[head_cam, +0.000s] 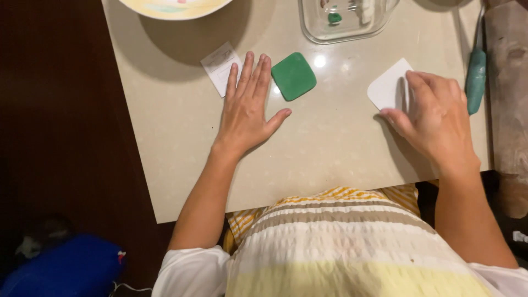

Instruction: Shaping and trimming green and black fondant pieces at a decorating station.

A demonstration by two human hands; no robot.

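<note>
The left hand [246, 113] lies flat and open, palm down, on the pale worktop [181, 165], well in from its left edge. Its fingertips reach a white paper slip [219, 65] on one side and sit just beside a flattened green clay square [293, 76] on the other; whether they touch the clay is hard to tell. The right hand [434, 118] rests near the right edge, fingers spread and pressed on a white rounded scraper card [388, 88], covering part of it; it is not closed around it. Between the two hands, and from there down to the near edge, the worktop surface is bare. Along the far edge a clear glass dish [346, 22] with a small green lump inside and a pale plate [176, 6] are both cut off by the frame. At the right edge a teal-handled tool [476, 77] lies beside a brown wooden piece [509, 99], only partly visible.
</note>
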